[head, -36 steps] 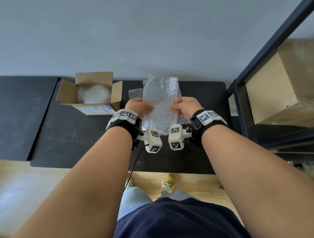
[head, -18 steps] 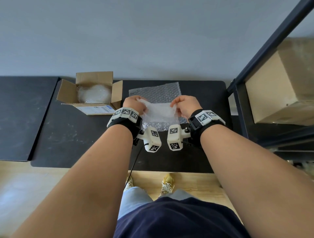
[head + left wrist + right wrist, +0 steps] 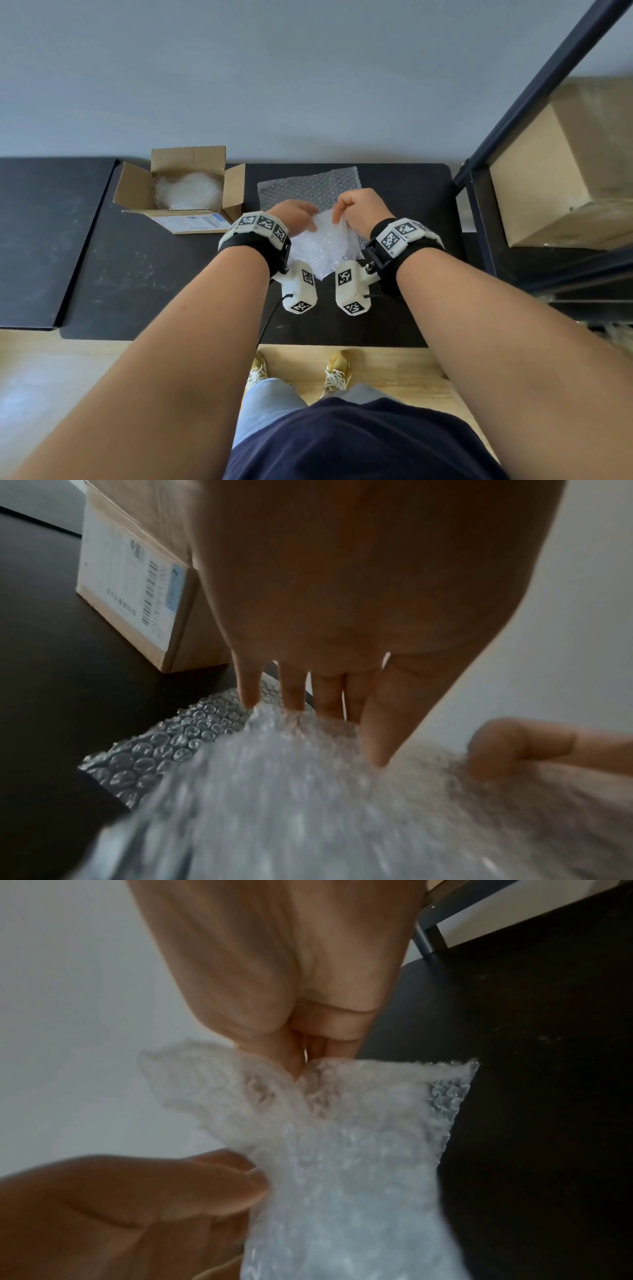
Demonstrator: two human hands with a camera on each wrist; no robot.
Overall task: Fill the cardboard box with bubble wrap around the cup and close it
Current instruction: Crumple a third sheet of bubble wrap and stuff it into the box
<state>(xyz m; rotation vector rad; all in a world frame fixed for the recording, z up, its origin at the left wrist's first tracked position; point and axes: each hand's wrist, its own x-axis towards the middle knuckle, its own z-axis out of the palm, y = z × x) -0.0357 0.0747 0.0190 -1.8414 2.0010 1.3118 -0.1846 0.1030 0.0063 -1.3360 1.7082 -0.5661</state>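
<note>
The open cardboard box [image 3: 135, 185] stands at the back left of the black table, its flaps up. A white bubble-wrapped bundle [image 3: 186, 190] fills it, and the cup itself is hidden. Between my hands I hold a bunched bubble wrap sheet [image 3: 325, 246] above the table's middle. My left hand [image 3: 306, 224] holds its top edge, with the fingers [image 3: 291, 693] behind and the thumb in front. My right hand [image 3: 339, 212] pinches the same edge with curled fingers [image 3: 294, 1058]. A second sheet [image 3: 308, 186] lies flat on the table behind my hands.
A dark metal shelf frame [image 3: 479, 212] stands at the right with a large closed carton [image 3: 565, 171] on it. A second black tabletop [image 3: 44, 233] adjoins on the left. The grey wall runs along the table's back edge.
The sheet stood upright between my hands a second ago. It has since been folded down toward me and bunched, and my right hand has risen slightly. The flat sheet behind is uncovered.
</note>
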